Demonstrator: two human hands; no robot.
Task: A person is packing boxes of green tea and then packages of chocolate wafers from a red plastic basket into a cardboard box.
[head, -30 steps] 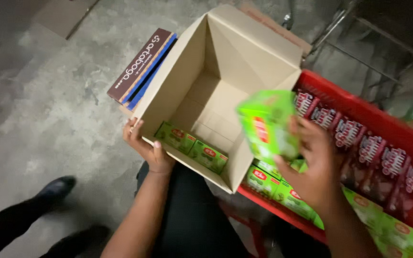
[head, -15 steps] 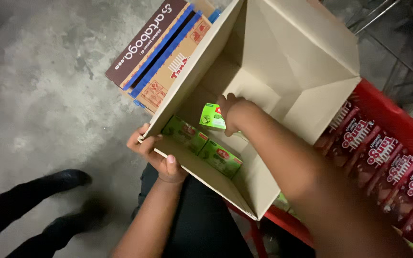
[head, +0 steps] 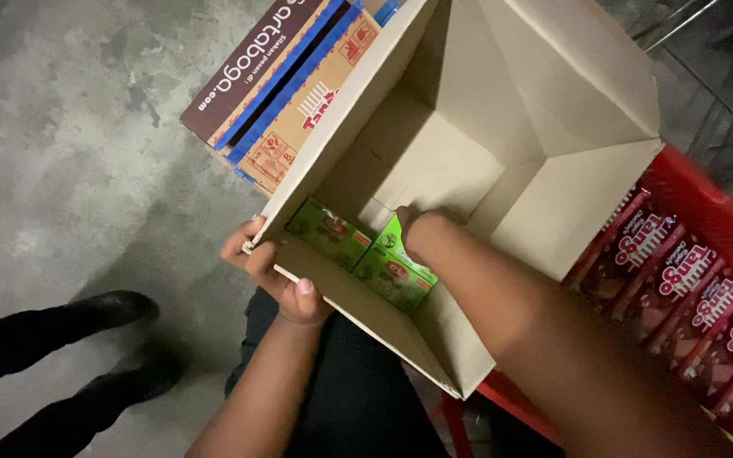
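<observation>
Right hand reaches deep in the carton, grasping a green pack beside the row below your wrist. Seat it flush; left hand clamps the near wall steady.

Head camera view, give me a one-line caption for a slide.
Left hand grips the edge of an open cardboard box while the right hand reaches inside beside green packs.

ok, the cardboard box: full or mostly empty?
Mostly empty. The cardboard box stands open, its bare floor showing; only a few green packs line the near wall, where the right hand reaches in.
</observation>
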